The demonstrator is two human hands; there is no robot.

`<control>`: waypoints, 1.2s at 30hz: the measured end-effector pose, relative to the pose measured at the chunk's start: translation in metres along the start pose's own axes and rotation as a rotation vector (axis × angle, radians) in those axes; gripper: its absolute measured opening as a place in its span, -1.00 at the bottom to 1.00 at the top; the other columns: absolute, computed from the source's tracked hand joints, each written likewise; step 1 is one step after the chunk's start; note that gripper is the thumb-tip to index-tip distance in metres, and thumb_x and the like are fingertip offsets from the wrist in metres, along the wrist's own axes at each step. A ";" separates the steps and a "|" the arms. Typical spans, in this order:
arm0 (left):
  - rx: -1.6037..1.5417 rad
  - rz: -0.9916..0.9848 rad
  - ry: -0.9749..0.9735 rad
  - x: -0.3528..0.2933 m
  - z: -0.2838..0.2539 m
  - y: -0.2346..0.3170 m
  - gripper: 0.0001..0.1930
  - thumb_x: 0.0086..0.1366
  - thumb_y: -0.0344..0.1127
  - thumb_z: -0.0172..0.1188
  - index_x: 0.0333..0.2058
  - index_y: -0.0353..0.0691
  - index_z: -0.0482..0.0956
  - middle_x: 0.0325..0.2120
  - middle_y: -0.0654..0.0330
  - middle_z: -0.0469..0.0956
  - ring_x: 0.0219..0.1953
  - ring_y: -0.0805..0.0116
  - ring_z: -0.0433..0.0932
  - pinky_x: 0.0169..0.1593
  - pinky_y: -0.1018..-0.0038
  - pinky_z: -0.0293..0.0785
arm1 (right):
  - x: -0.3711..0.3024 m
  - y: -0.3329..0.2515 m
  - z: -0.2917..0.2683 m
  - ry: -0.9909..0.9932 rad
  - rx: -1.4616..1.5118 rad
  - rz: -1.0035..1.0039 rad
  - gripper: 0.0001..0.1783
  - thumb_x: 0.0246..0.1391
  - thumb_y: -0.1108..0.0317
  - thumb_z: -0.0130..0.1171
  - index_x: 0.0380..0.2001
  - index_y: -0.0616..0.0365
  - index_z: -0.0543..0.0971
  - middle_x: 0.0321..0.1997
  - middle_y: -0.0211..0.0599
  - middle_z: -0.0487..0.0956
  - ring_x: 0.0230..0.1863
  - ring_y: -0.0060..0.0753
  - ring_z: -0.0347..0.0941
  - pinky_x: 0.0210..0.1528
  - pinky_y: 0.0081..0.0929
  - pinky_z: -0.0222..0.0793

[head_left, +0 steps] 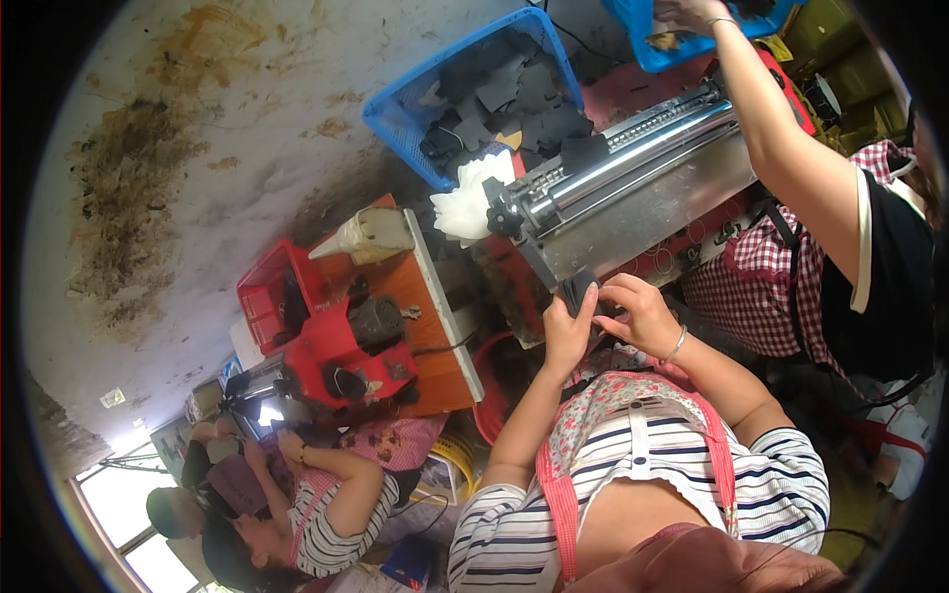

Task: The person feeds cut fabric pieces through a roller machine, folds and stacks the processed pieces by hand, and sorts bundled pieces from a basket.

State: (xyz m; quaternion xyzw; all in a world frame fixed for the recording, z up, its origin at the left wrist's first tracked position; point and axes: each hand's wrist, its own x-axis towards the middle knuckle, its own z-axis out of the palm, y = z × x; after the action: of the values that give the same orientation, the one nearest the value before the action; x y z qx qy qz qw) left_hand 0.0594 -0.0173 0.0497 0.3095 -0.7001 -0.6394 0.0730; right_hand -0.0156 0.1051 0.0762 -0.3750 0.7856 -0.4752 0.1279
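A small stack of dark, thin flat pieces (pixel 573 289) is gripped in my left hand (pixel 565 334), thumb pointing up along it. Right beside it is my right hand (pixel 643 314), a bracelet on its wrist. Its fingers are curled in toward the stack and seem to close on its edge; the exact contact is partly hidden. Both hands are in front of my chest, just on the near side of a metal machine (pixel 643 198) with long shiny rollers. A black knob (pixel 503 210) sits at the machine's left end.
Behind the machine stands a blue basket (pixel 395 109) of dark scraps, with a white glove (pixel 476 200) nearby. To the left, an orange table (pixel 435 371) carries a red machine (pixel 346 346) and a red crate (pixel 259 301). A co-worker's arm (pixel 781 138) reaches into another blue basket (pixel 672 51); other people sit lower left.
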 end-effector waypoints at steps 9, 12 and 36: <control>-0.621 -0.169 -0.239 0.009 -0.018 -0.013 -0.69 0.16 -0.49 0.10 -0.11 -0.37 0.33 -0.22 0.14 0.47 -0.20 0.42 0.48 -0.14 0.50 0.46 | 0.006 0.024 -0.004 0.102 0.388 0.501 -0.83 -0.21 0.49 0.15 -0.47 0.37 0.58 -0.57 -0.28 0.57 -0.57 -0.57 0.45 -0.48 -0.65 0.36; -0.820 -0.247 -0.153 0.006 -0.031 0.004 -0.77 0.17 -0.53 0.07 -0.17 -0.37 0.36 -0.27 0.13 0.48 -0.30 0.45 0.50 -0.30 0.52 0.52 | 0.012 0.060 -0.008 0.281 0.904 0.992 -0.89 -0.11 0.48 0.12 -0.54 0.35 0.53 -0.67 -0.45 0.43 -0.65 -0.57 0.36 -0.49 -0.63 0.42; -0.323 -0.026 0.086 0.016 -0.027 -0.024 -0.80 0.23 -0.34 0.06 -0.25 -0.37 0.42 -0.38 0.17 0.52 -0.42 0.45 0.51 -0.32 0.51 0.45 | 0.035 0.077 0.005 0.598 1.467 0.832 -0.70 0.15 0.37 -0.10 -0.18 0.45 0.24 -0.16 0.02 0.39 -0.20 -0.03 0.48 -0.18 -0.34 0.53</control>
State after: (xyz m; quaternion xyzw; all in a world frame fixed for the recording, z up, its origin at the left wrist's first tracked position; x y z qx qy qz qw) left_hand 0.0682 -0.0490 0.0271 0.3299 -0.5804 -0.7306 0.1431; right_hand -0.0727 0.0974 0.0140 0.2559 0.3571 -0.8511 0.2874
